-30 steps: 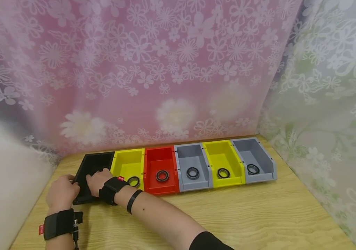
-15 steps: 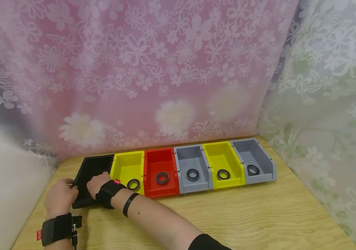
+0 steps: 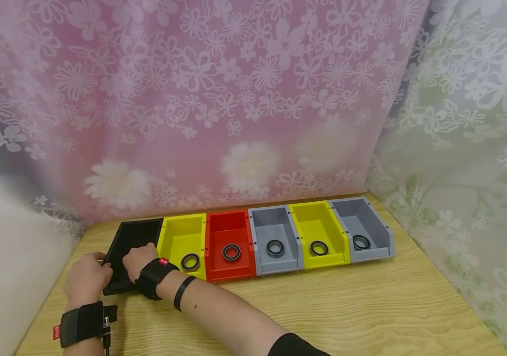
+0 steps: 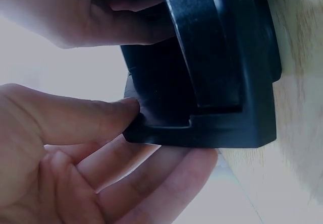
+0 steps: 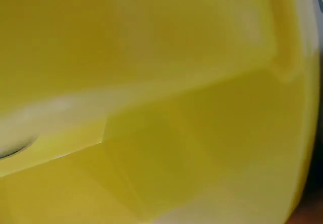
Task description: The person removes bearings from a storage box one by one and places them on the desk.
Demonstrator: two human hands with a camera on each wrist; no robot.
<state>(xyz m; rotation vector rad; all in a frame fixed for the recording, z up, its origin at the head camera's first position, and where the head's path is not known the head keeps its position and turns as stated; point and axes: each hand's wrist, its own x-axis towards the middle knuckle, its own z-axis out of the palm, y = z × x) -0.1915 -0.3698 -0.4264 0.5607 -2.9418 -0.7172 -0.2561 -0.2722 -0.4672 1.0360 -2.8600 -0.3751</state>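
At the left end of a row of bins stands a black bin (image 3: 140,229). My left hand (image 3: 86,278) pinches its left wall: in the left wrist view the thumb (image 4: 101,120) lies on the rim and the fingers are against the outside. My right hand (image 3: 140,260) reaches down into the same bin, its fingertips hidden in the head view. Part of that hand shows at the top of the left wrist view, but whatever it may hold is out of sight. The neighbouring yellow bin (image 5: 202,133) fills the right wrist view, blurred.
Right of the black bin, a yellow bin (image 3: 182,227), a red bin (image 3: 227,220), a grey bin (image 3: 271,217) and more bins each hold one black-rimmed ring bearing (image 3: 231,259). All stand on a wooden table (image 3: 347,311). A flowered curtain (image 3: 235,109) hangs behind.
Over the last second my right hand has shifted slightly down and left in the black bin. The left hand keeps its hold on the wall. The bearings stay put.
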